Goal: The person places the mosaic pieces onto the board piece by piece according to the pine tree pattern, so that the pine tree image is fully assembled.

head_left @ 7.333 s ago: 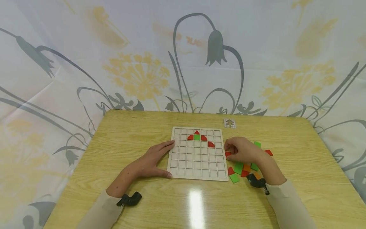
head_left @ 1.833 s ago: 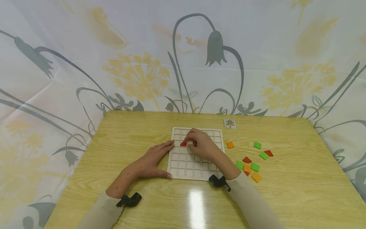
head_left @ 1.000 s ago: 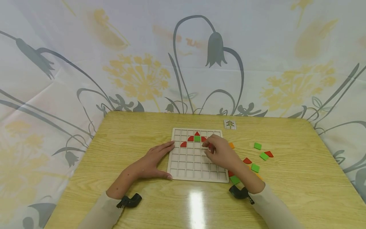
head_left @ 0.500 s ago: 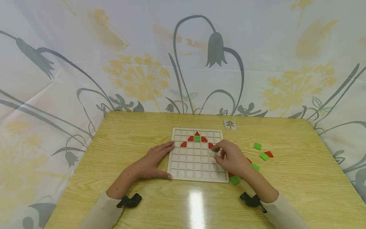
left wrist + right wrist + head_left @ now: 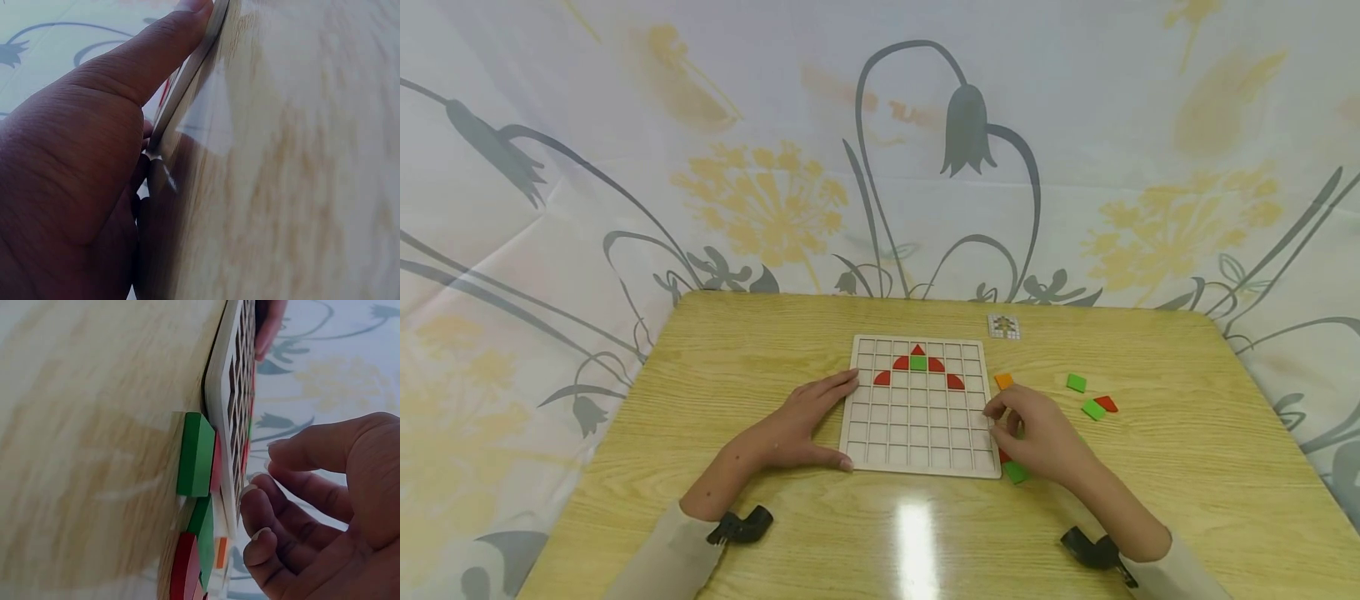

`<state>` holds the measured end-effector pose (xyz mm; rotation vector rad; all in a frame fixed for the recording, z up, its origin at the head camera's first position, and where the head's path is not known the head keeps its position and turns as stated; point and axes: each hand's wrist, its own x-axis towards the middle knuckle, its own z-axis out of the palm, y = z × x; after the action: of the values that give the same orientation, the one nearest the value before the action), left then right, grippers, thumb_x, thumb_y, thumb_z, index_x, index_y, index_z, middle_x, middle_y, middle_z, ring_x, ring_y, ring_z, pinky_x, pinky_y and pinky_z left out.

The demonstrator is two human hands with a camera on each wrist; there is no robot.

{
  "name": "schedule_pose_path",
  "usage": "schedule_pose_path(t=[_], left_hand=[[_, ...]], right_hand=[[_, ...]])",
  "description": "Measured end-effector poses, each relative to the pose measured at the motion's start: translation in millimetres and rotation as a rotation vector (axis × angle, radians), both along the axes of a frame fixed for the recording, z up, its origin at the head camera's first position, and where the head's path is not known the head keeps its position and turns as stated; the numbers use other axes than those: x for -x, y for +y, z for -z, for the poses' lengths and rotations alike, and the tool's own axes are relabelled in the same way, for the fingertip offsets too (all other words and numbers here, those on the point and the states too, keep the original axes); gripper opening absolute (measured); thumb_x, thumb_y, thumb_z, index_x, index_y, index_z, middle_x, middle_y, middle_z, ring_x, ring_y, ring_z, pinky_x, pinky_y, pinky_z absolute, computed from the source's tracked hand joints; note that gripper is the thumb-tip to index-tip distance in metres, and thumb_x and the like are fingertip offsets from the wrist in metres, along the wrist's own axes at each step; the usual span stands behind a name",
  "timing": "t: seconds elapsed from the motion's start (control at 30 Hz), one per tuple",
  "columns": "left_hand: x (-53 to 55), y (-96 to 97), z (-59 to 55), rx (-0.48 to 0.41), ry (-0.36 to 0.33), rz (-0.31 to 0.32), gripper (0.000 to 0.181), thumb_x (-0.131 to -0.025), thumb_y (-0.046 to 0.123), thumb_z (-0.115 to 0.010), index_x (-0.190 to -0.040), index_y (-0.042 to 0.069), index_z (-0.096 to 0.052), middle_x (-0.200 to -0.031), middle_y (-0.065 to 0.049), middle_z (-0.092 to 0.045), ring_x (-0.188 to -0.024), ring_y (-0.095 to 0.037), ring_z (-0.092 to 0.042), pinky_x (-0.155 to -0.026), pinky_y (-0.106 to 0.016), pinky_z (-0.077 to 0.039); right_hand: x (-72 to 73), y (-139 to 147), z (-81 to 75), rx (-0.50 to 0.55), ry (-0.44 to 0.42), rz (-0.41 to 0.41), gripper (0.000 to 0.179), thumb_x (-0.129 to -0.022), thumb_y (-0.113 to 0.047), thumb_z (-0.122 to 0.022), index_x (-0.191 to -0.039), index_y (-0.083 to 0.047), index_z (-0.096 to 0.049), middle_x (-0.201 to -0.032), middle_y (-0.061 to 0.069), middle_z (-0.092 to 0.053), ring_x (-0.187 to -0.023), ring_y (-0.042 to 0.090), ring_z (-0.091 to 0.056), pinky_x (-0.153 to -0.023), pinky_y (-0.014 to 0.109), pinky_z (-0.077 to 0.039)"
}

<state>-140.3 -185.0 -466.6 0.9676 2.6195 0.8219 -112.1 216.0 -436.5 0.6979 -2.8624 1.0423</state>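
Note:
A pale gridded board point(image 5: 917, 433) lies on the table. Set in its cells are a red triangle point(image 5: 917, 350), a green square tile point(image 5: 918, 362) below it, and several red quarter-round tiles point(image 5: 882, 378) stepping down on both sides. My left hand point(image 5: 797, 421) rests against the board's left edge, fingers extended, with the thumb point(image 5: 169, 47) on the near corner. Just over the right edge hovers my right hand point(image 5: 1037, 433), fingers loosely bent. In the right wrist view nothing sits between its thumb and fingertips. Beneath it lie a loose green tile point(image 5: 195, 459) and others, partly hidden.
Beyond the board stands a small patterned card point(image 5: 1003, 326), flat on the table. To the right are an orange tile point(image 5: 1004, 381), loose green tiles point(image 5: 1077, 383) and a red tile point(image 5: 1107, 404). A printed floral cloth point(image 5: 775, 192) hangs behind the table.
A red quarter-round tile now sits in the third row on the left, where my right hand was earlier. That hand has since moved right, off the tiles. My left hand stays still.

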Motion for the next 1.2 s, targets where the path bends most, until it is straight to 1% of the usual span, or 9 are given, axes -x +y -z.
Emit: schedule_pose_path(t=[0.27,0.47,0.57,0.7,0.87,1.03,1.2], left_hand=[[0.1,-0.3,0.5,-0.005,0.014,0.007,0.118,-0.083,0.066,-0.083,-0.171,0.015,-0.023,-0.178,0.003,-0.015,-0.163,-0.029,-0.019,-0.127,-0.062,-0.019],[-0.5,-0.1,-0.7,-0.010,0.010,0.013,0.118,-0.083,0.064,-0.084,-0.171,0.014,-0.023,-0.178,0.002,-0.014,-0.163,-0.029,-0.018,-0.127,-0.062,-0.019],[-0.7,-0.1,-1.5,-0.013,0.006,0.011,0.118,-0.083,0.063,-0.085,-0.171,0.014,-0.024,-0.178,0.002,-0.015,-0.163,-0.029,-0.018,-0.127,-0.062,-0.019],[-1.0,0.0,-2.2,-0.013,0.002,0.005,0.118,-0.083,0.062,-0.085,-0.171,0.014,-0.024,-0.178,0.002,-0.015,-0.163,-0.029,-0.018,-0.127,-0.061,-0.019],[-1.0,0.1,-2.8,-0.017,-0.002,0.004,0.118,-0.082,0.063,-0.085,-0.171,0.014,-0.024,-0.178,0.002,-0.015,-0.163,-0.029,-0.018,-0.127,-0.061,-0.019],[-0.8,0.6,-3.1,-0.013,0.000,0.008,0.118,-0.083,0.062,-0.085,-0.171,0.014,-0.024,-0.178,0.002,-0.014,-0.163,-0.028,-0.018,-0.127,-0.061,-0.019],[-0.6,0.9,-3.0,-0.010,0.003,0.010,0.118,-0.083,0.061,-0.086,-0.171,0.013,-0.024,-0.178,0.001,-0.015,-0.163,-0.029,-0.018,-0.127,-0.062,-0.019]], right_hand=[[-11.8,15,4.1,-0.036,0.016,0.010,0.020,-0.088,-0.001,-0.083,-0.101,-0.012,-0.075,-0.096,-0.006,-0.068,-0.077,0.005,-0.058,-0.069,0.027,-0.054],[-17.2,22,2.6,-0.055,0.013,0.005,0.018,-0.087,-0.002,-0.084,-0.096,-0.014,-0.074,-0.091,-0.008,-0.066,-0.071,0.005,-0.055,-0.062,0.024,-0.049],[-19.8,24,-0.4,-0.073,-0.021,-0.016,0.018,-0.087,-0.005,-0.086,-0.093,-0.017,-0.074,-0.089,-0.011,-0.067,-0.068,0.002,-0.053,-0.060,0.024,-0.048],[-23.2,26,-3.6,-0.111,-0.076,-0.055,0.019,-0.085,-0.011,-0.089,-0.091,-0.019,-0.073,-0.085,-0.013,-0.064,-0.068,0.002,-0.052,-0.062,0.024,-0.048],[-24.5,24,-6.6,-0.149,-0.093,-0.091,0.024,-0.082,-0.016,-0.092,-0.091,-0.017,-0.070,-0.084,-0.011,-0.061,-0.073,0.005,-0.053,-0.065,0.025,-0.049],[-25.5,24,-7.4,-0.174,-0.102,-0.083,0.024,-0.082,-0.017,-0.093,-0.094,-0.016,-0.073,-0.086,-0.010,-0.061,-0.075,0.005,-0.054,-0.066,0.025,-0.050],[-27.6,21,-9.0,-0.238,-0.083,-0.050,0.022,-0.081,-0.019,-0.093,-0.092,-0.015,-0.074,-0.085,-0.010,-0.058,-0.074,0.005,-0.050,-0.065,0.025,-0.048]])
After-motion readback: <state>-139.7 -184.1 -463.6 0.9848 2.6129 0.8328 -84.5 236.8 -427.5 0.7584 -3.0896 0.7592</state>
